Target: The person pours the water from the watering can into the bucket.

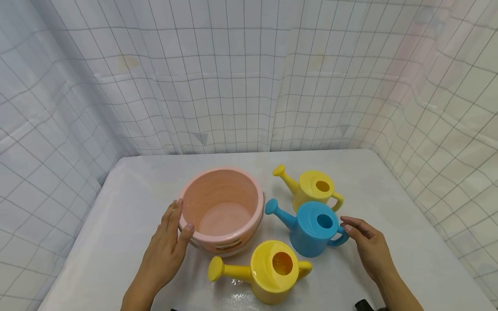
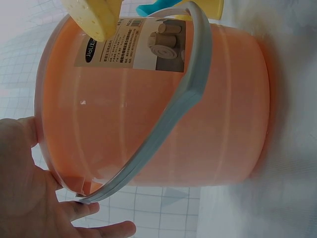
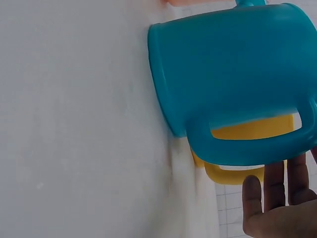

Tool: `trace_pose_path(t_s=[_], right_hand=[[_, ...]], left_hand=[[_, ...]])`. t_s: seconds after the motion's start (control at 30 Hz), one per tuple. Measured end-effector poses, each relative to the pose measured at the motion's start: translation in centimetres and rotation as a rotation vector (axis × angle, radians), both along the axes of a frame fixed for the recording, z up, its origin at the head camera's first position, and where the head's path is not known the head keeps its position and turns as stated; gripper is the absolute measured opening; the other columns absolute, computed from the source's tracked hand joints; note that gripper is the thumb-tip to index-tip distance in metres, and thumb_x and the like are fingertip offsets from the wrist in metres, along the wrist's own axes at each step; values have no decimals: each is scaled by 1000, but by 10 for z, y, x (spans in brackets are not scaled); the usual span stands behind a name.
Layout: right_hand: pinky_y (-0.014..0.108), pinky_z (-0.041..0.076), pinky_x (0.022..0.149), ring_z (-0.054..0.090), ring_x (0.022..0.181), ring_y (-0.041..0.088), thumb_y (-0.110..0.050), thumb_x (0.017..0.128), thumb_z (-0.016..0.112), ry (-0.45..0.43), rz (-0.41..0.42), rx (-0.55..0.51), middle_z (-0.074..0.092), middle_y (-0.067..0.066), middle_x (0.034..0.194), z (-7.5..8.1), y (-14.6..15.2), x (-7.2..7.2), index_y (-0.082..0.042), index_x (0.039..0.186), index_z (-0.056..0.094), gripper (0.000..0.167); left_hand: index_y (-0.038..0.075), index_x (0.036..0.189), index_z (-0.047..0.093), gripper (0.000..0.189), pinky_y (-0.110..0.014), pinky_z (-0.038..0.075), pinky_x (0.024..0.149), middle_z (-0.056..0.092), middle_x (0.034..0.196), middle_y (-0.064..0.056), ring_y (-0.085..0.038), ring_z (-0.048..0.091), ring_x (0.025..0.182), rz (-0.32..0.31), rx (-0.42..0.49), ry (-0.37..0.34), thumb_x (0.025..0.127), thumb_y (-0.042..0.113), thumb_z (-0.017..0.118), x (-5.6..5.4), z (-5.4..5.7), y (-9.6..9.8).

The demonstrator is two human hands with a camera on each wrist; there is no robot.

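A pink bucket (image 1: 222,185) with a grey carry handle (image 2: 153,136) stands upright left of centre. My left hand (image 1: 165,248) rests at the left side of its rim, thumb on the edge and fingers fairly straight. Right of the bucket stands a blue watering can (image 1: 309,239), its spout pointing left. Beside its handle is my right hand (image 1: 369,250), fingertips at the handle; in the right wrist view the fingers (image 3: 274,186) reach up to it without curling round it. A yellow watering can (image 1: 268,280) in front has liquid inside.
Behind the blue can stands another yellow watering can (image 1: 311,185). Wet spots show on the white table (image 1: 124,185) near the front can. Grid-patterned curtains (image 1: 233,86) hang around the back and sides. A small black object (image 1: 363,305) lies by my right wrist.
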State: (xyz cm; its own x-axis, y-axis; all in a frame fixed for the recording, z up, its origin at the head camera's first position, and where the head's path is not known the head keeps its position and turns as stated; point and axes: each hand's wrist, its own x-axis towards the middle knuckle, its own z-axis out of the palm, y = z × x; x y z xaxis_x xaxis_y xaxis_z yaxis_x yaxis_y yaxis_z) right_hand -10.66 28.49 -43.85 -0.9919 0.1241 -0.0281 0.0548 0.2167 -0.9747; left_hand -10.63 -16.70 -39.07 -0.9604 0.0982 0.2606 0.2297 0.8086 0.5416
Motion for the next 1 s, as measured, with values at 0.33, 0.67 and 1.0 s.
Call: trace_pose_path(t_s=[0.33,0.67,1.0], right_hand=[[2,40,85,57,105,-3,-37,94,55,23,-55,75,62,-16,109,9,4,-8,-4,130,53,49],[3,39,85,54,106,2,-35,94,56,55,-71,81,62,-14,110,13,7,-16,-8,129,56,45],[2,41,84,54,106,0,-36,92,59,65,-121,84,59,-16,114,14,7,-23,-6,130,55,48]], left_hand=[[30,153,5,63,-70,27,100,20,156,-15,-44,33,136,4,4,-6,101,35,40,1,0,0],[29,153,6,63,-70,27,100,19,157,-14,-44,32,136,5,6,-5,101,36,40,1,0,0],[29,153,6,62,-69,27,100,20,157,-14,-44,33,136,3,-1,0,101,36,39,1,0,0]])
